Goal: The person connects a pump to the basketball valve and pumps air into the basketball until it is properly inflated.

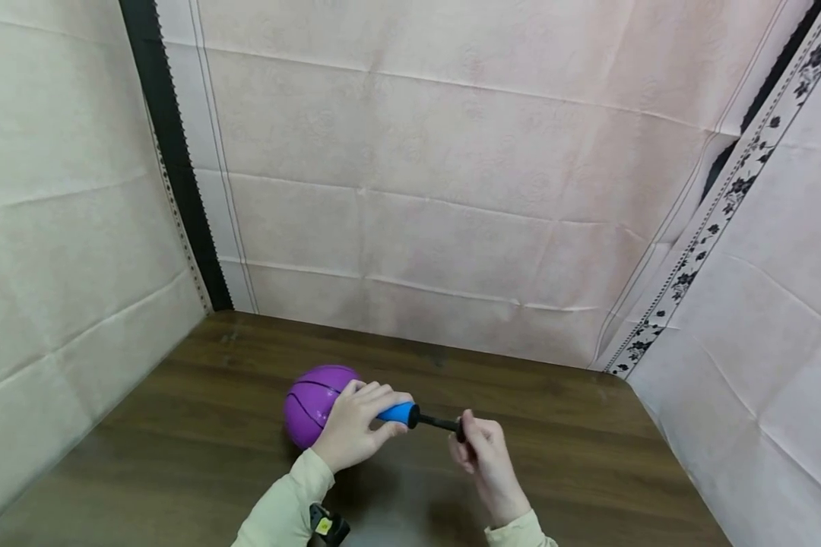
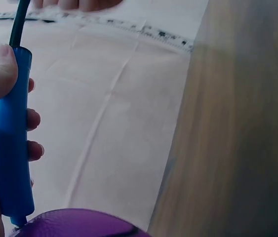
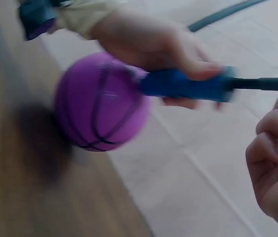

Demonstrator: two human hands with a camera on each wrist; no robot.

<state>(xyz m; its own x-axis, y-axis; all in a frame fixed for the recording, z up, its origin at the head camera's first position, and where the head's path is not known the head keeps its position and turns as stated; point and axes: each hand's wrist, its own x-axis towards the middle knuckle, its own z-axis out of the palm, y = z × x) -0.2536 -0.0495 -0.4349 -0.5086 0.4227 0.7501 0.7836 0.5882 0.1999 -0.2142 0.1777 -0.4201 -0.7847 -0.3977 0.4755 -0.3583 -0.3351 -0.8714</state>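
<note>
A purple ball [image 1: 311,401] with black lines is at the left of the hands, over the wooden table. My left hand [image 1: 357,425] grips the blue barrel of a hand pump [image 1: 398,413]. In the left wrist view the thumb and fingers wrap round the pump [image 2: 11,133], whose narrow end meets the ball [image 2: 79,223]. The right hand [image 1: 486,460] holds the black handle at the other end, with a length of dark rod showing between handle and barrel. In the right wrist view the ball [image 3: 99,106] sits against the pump's tip; the exact joint is blurred.
The brown wooden table [image 1: 198,425] spreads under the hands. Pale cloth walls [image 1: 417,190] stand behind and on both sides, with a black strip [image 1: 178,152] at the left corner and a floral border [image 1: 718,205] at the right. A wrist camera [image 1: 328,524] sits on the left sleeve.
</note>
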